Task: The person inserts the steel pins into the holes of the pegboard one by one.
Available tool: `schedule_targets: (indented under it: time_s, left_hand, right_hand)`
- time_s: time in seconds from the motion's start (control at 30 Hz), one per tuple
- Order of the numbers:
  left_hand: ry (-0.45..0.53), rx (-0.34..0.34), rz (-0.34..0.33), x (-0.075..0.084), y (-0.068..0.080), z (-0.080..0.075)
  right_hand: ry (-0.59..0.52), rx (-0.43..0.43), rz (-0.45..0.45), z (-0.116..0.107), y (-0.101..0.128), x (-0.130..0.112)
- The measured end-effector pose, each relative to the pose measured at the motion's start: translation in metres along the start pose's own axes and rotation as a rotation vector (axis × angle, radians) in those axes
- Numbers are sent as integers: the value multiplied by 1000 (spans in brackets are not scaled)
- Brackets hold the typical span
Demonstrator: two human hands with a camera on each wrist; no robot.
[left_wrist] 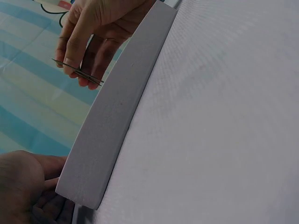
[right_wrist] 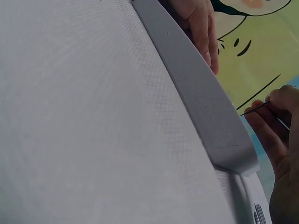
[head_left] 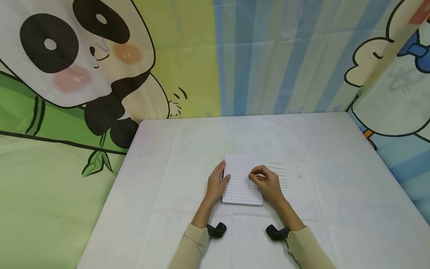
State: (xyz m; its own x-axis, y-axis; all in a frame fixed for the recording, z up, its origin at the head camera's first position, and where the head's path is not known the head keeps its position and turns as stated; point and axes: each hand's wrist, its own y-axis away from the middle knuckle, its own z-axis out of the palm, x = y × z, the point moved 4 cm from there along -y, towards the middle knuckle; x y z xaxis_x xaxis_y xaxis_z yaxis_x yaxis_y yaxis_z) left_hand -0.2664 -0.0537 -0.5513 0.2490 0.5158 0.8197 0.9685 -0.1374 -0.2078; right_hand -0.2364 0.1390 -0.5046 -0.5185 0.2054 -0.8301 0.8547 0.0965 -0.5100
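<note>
1. A white dotted board (head_left: 241,180) is lying flat on the white table (head_left: 336,194), near the front edge, between the two hands; its grey side face (left_wrist: 112,121) is seen in both wrist views.
2. The board's left edge is held by the left hand (head_left: 217,184), fingers laid along and over it; the thumb's position is not clearly shown.
3. A thin dark pin (left_wrist: 78,73) is pinched between thumb and fingertips of the right hand (head_left: 267,182), above the board's right part; whether its tip is touching the surface cannot be told.
4. A row of spare pins (head_left: 279,175) is laid on the table just beside the board's right edge, partly hidden behind the right hand.
5. Risks, as judged: the pin could be bent or slipped from the pinch if pressed at a slant; the board could be shifted if the left hand's hold is eased; the spare pins could be scattered by the right wrist, being so near.
</note>
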Motion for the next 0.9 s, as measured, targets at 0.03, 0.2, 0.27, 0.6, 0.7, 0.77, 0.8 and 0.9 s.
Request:
schedule_targets:
  time_s: [0.03,0.2,0.27,0.6,0.7,0.77,0.8,0.9]
  left_hand:
    - [-1,1,2,0,0,0]
    - [-4,7,19,1,-1,0]
    - [-1,10,22,2,0,-1]
    - [-6,10,6,1,2,0]
    - [-8,9,5,0,1,0]
    - [-10,9,3,-1,1,0]
    - [-10,9,1,-1,0,0]
    - [-12,8,-4,0,0,0]
  right_hand:
    - [19,-7,-6,0,0,-1]
    - [48,-40,-18,2,0,-3]
    - [53,-50,-20,3,0,-2]
    - [58,-52,-47,4,2,-1]
    - [62,-44,-48,4,2,-1]
    - [65,-39,-41,4,1,-1]
    - [68,-36,-39,4,1,0]
    - [67,-34,-18,4,1,1]
